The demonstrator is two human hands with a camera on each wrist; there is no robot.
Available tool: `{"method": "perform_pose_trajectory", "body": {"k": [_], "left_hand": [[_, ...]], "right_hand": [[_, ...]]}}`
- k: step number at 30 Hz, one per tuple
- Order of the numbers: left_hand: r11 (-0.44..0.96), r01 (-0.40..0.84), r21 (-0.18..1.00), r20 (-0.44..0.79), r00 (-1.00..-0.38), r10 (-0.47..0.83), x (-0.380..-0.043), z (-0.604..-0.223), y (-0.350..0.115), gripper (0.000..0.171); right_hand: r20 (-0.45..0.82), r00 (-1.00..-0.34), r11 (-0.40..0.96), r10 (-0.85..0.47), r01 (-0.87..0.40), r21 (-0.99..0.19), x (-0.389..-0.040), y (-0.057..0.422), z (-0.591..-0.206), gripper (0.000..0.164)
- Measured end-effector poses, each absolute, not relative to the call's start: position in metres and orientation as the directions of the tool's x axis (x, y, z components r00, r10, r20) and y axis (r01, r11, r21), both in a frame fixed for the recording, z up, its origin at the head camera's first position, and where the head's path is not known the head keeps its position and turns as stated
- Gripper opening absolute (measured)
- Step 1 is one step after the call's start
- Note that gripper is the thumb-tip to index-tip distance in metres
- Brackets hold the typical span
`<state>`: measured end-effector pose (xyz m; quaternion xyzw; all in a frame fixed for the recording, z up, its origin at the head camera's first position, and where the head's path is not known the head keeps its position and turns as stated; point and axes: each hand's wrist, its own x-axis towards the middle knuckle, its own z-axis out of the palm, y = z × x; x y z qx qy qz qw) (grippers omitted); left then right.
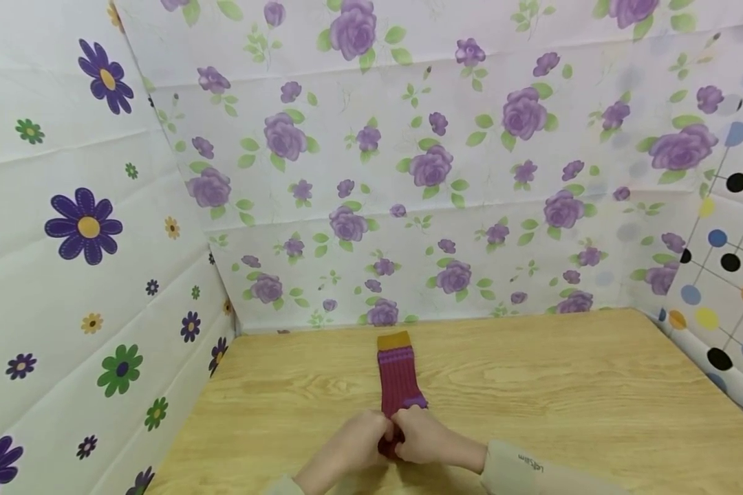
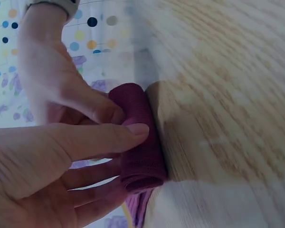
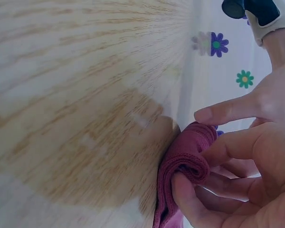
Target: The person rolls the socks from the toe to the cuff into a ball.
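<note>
A maroon ribbed sock [image 1: 398,385] lies on the wood-grain counter [image 1: 532,385], in front of the person and a little way from the back edge. Its long axis runs away from the body, almost straight, the far part leaning slightly left; the mustard cuff [image 1: 394,340] points toward the cloth with purple roses [image 1: 430,165], and a purple patch [image 1: 416,402] sits out on the right side. The near end is wound into a roll [image 2: 142,142] lying crosswise to that axis, with spiral layers showing at its ends, and the roll touches the wood. Small dark lettering [image 1: 530,463] on the right sleeve [image 1: 508,474] looks like "Let'sSlim", upside down in the head view and too small to read surely. Both hands grasp the roll, side by side. The left hand [image 1: 367,440] pinches it, thumb laid along the outer face and the other fingers bent behind, spread only about as far as the roll is thick. The right hand [image 1: 424,436] grips the other end, with one digit tucked against the spiral opening and the other fingers curled close by.
</note>
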<state>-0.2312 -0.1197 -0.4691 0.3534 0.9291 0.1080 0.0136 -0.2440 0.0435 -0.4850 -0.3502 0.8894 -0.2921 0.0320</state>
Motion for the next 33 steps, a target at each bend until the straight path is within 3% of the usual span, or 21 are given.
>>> {"method": "perform_pose_trajectory", "body": {"k": [4, 13, 26, 33], "left_hand": [[0.732, 0.671, 0.117, 0.056, -0.741, 0.669, -0.233, -0.472, -0.116, 0.027], [0.728, 0.683, 0.051, 0.088, -0.729, 0.678, -0.235, -0.474, -0.113, 0.032], [0.644, 0.762, 0.07, 0.046, -0.647, 0.761, -0.251, -0.471, -0.117, 0.029], [0.658, 0.727, 0.196, -0.015, -0.669, 0.743, -0.256, -0.471, -0.12, 0.019]], "right_hand": [[0.155, -0.757, 0.577, -0.635, -0.598, -0.557, -0.246, 0.043, -0.487, 0.015], [0.124, -0.777, 0.555, -0.617, -0.541, -0.632, -0.252, 0.045, -0.494, 0.019], [0.133, -0.787, 0.566, -0.603, -0.539, -0.624, -0.252, 0.051, -0.492, 0.018], [0.164, -0.796, 0.588, -0.583, -0.552, -0.592, -0.247, 0.053, -0.492, 0.022]]}}
